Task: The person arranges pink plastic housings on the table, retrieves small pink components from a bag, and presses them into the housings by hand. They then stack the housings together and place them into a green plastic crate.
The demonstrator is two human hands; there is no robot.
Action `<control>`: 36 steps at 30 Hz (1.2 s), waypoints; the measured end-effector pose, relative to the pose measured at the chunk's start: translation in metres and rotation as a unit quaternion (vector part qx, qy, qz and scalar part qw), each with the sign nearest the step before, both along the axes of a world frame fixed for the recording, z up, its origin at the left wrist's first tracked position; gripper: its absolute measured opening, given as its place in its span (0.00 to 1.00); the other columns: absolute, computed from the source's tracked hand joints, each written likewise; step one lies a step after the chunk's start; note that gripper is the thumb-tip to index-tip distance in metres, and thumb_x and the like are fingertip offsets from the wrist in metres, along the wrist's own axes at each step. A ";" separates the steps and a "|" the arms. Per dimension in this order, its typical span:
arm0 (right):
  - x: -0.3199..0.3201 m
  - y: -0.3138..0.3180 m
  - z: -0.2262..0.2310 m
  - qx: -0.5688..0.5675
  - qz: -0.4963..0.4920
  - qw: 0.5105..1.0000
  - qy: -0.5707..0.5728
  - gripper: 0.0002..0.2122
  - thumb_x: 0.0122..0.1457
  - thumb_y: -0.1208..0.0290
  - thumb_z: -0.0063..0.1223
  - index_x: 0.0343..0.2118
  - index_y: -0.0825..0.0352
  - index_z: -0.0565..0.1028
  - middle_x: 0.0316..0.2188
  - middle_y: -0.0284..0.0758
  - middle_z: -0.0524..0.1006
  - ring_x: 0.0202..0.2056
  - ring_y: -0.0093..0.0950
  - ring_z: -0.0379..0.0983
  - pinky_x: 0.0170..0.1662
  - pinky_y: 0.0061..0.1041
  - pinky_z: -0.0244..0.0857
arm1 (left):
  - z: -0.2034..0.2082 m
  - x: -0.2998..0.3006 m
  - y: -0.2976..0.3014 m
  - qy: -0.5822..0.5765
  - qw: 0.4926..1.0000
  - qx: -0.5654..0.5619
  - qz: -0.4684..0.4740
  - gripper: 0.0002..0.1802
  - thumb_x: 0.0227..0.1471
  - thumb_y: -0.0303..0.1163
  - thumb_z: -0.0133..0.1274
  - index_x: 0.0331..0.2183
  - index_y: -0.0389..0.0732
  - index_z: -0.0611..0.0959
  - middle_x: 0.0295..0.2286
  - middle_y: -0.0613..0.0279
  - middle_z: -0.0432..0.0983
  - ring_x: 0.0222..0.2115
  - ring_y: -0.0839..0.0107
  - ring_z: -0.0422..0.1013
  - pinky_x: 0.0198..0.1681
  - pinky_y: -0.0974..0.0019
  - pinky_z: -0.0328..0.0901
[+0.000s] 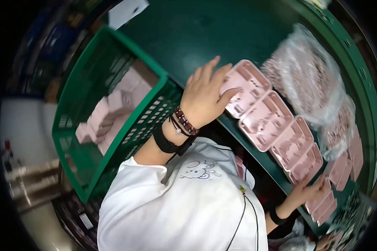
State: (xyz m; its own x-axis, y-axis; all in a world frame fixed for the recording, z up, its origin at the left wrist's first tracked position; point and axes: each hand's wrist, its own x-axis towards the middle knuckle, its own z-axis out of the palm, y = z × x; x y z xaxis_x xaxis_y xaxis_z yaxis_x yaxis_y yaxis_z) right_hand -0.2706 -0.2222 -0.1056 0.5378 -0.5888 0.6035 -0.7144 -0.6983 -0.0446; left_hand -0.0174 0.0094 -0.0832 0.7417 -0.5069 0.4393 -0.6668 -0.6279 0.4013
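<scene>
My left hand (206, 93) has its fingers spread at the left edge of a shallow pink plastic shell (252, 79), the first in a row along the table's near edge. Its thumb reaches over that shell's rim; whether it presses on it I cannot tell. A second shell (267, 119) and two more follow down the row, open side up, with small fittings inside. My right hand (309, 192) lies with fingers stretched out by the row's far right end. Several more pink pieces (321, 206) sit under and beside it, partly hidden by the hand.
To the left, a green plastic crate (165, 81) holds several pink parts (109, 111). Clear plastic bags (308, 77) full of small pinkish pieces rest behind the row on the green table (197, 25). Flat pink panels (343, 167) lie at right. Another person's hand (324, 242) shows at lower right.
</scene>
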 end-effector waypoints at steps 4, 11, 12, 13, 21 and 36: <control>0.027 0.025 0.031 0.043 0.120 0.989 -0.076 0.13 0.58 0.71 0.43 0.43 0.71 0.70 0.41 0.44 0.67 0.46 0.40 0.60 0.47 0.32 0.57 | 0.065 -0.007 0.096 -0.025 0.993 -0.069 0.093 0.13 0.46 0.33 0.53 0.35 0.39 0.77 0.28 0.60 0.74 0.26 0.66 0.71 0.29 0.67 0.65; 0.104 0.085 0.039 0.168 0.491 0.855 -0.018 0.09 0.53 0.82 0.42 0.37 0.71 0.72 0.35 0.40 0.68 0.36 0.36 0.66 0.40 0.30 0.59 | 0.126 -0.008 0.287 -0.158 0.911 0.006 0.382 0.09 0.51 0.33 0.50 0.32 0.39 0.78 0.20 0.66 0.74 0.22 0.81 0.69 0.24 0.79 0.61; 0.111 0.092 0.040 0.170 0.493 0.853 -0.017 0.09 0.53 0.82 0.42 0.37 0.71 0.72 0.35 0.40 0.68 0.36 0.36 0.66 0.40 0.30 0.59 | 0.128 0.003 0.310 -0.157 0.900 0.019 0.406 0.08 0.51 0.33 0.50 0.32 0.40 0.78 0.20 0.66 0.74 0.22 0.82 0.69 0.24 0.79 0.61; 0.117 0.098 0.041 0.179 0.508 0.842 -0.007 0.09 0.52 0.83 0.43 0.36 0.71 0.72 0.34 0.40 0.68 0.35 0.35 0.65 0.39 0.30 0.59 | 0.120 0.022 0.339 -0.125 0.911 -0.010 0.393 0.10 0.51 0.35 0.50 0.33 0.40 0.78 0.21 0.65 0.74 0.23 0.79 0.70 0.25 0.77 0.61; 0.129 0.108 0.054 0.163 0.543 0.822 0.055 0.10 0.45 0.86 0.45 0.32 0.72 0.71 0.26 0.40 0.69 0.29 0.35 0.65 0.33 0.29 0.58 | -0.137 0.105 0.368 0.297 0.796 0.282 0.445 0.55 0.33 0.65 0.53 0.57 0.46 0.54 0.50 0.43 0.59 0.51 0.50 0.56 0.54 0.57 0.51; 0.091 0.070 0.035 0.164 0.403 0.899 -0.046 0.14 0.33 0.83 0.51 0.29 0.67 0.74 0.19 0.30 0.69 0.20 0.27 0.64 0.22 0.24 0.53 | -0.149 0.105 0.286 0.250 0.836 0.325 0.364 0.48 0.34 0.50 0.62 0.52 0.39 0.60 0.49 0.42 0.60 0.47 0.53 0.63 0.47 0.57 0.61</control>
